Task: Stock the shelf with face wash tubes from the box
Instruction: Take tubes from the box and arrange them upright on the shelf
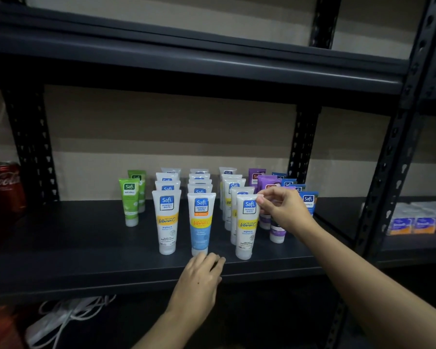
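Two hands work at the shelf [86, 248]. Right hand [285, 210] fingers pinch the crimped top of the front white tube [247, 225]; left hand [202, 280] rests loosely open, holding nothing. Risk: a sideways nudge could topple the neighbouring rows. Tubes are glossy, tapered plastic standing on narrow caps.

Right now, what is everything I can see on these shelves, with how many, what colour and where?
Green tubes: two, far left of the group.
White tubes: three rows running front to back, middle of the shelf; exact count hidden.
Purple tubes: several, behind the right hand.
Blue tubes: a few, far right of the group.
Shelf: one, black metal, holding all the tubes.
Cola cans: red, left edge.
Small packs: blue and orange, next bay right.
White cords: below the shelf.
Left hand: at the shelf's front edge.
Right hand: pinching the front right white tube's top.
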